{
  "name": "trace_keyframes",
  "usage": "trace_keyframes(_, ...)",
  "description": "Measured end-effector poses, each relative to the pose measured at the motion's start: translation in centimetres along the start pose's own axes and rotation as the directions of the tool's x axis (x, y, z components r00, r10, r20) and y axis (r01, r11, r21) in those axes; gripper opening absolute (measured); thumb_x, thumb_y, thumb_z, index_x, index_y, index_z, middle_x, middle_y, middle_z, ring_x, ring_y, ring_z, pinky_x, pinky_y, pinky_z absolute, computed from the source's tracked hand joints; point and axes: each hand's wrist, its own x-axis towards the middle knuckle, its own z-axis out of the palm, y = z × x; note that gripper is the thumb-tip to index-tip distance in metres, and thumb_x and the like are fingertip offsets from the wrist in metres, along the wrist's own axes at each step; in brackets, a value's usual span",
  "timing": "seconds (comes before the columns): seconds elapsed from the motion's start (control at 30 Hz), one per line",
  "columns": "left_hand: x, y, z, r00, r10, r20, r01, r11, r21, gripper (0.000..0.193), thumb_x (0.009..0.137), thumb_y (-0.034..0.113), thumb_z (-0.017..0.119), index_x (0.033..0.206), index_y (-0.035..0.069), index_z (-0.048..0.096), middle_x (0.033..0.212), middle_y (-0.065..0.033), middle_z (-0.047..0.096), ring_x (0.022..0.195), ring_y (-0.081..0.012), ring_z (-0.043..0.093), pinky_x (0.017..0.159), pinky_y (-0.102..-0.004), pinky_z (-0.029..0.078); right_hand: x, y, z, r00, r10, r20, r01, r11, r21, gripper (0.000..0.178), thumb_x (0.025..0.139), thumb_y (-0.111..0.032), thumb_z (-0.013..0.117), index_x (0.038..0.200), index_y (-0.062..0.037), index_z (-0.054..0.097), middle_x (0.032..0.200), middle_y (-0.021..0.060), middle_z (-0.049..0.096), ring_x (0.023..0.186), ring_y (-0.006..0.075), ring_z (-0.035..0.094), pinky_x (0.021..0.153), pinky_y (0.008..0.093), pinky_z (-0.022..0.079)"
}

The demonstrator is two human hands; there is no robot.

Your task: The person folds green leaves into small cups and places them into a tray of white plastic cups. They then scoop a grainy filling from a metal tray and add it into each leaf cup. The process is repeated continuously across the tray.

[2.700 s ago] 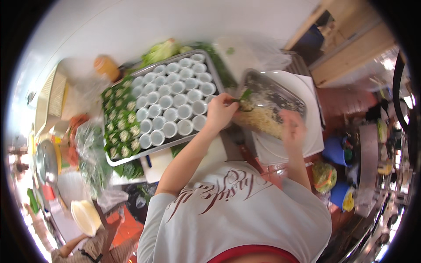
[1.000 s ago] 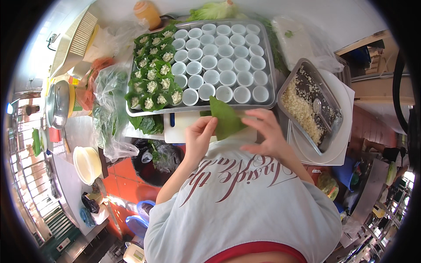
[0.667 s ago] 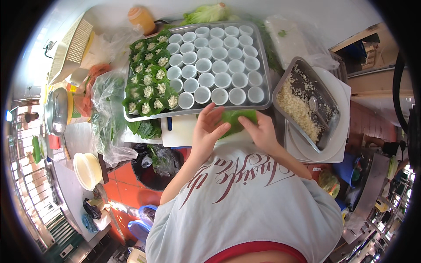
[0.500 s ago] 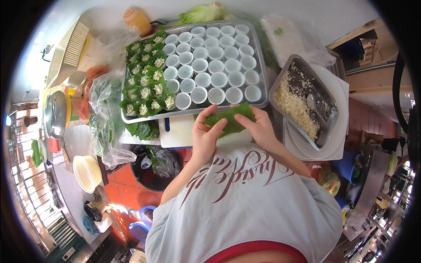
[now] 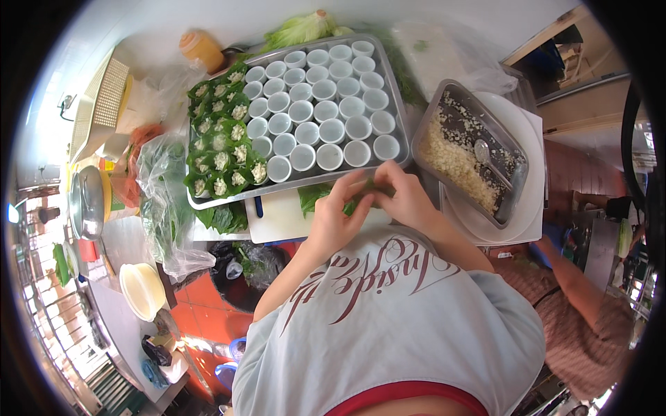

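Both my hands are close together at the front edge of the metal tray point(image 5: 291, 185). The fingertips of my left hand point(image 5: 336, 216) and my right hand point(image 5: 408, 197) pinch a green leaf point(image 5: 366, 187), which my fingers mostly hide. More green leaves point(image 5: 313, 200) lie on the white cutting board point(image 5: 277, 216) beside my left hand. Several rows of small white cups point(image 5: 329, 157) stand in the tray. Along its left side sit leaf cups point(image 5: 220, 161) filled with a chopped white food.
Right of the tray, a metal pan point(image 5: 420, 149) holds chopped pale food point(image 5: 449, 156) and a spoon point(image 5: 485, 154). A plastic bag of greens point(image 5: 166, 201) lies at left, above a black bin point(image 5: 225, 277). A person in a brown patterned top point(image 5: 583, 326) is at the right.
My hands have drawn together, and the leaf that was spread flat between them is now gathered up. A person has come into view at the right. The whole view has shifted slightly.
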Motion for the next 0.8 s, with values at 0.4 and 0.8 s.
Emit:
trace_keyframes(0.4,1.4,-1.3,-1.4,0.997,0.033,-0.068,-0.035,0.999,-0.031,0.011,0.077,-0.003,0.064,0.088,-0.003,0.066,0.081,-0.0088,0.063,0.072,-0.0148,0.062,0.063,-0.0237,0.048,-2.3,2.3,-16.2,0.901,-0.127,-0.414,-0.116,0.85,-0.515,0.028,0.075,-0.019,0.07,0.098,-0.0067,0.061,0.092,0.0067,0.062,0.086,0.022,0.057,0.077,0.0325,0.044)
trace_keyframes(0.8,1.7,-2.5,-1.5,0.966,-0.259,-0.019,0.225,0.871,-0.437,0.011,0.08,-0.004,0.064,0.09,-0.007,0.064,0.077,-0.0019,0.064,0.067,-0.0041,0.056,0.06,-0.0166,0.044,-9.8,7.6,-21.9,0.774,0.484,-0.408,-0.627,0.672,-0.393,0.041,0.073,-0.04,0.07,0.083,-0.0002,0.065,0.069,0.0108,0.063,0.064,0.0214,0.06,0.06,0.0313,0.046)
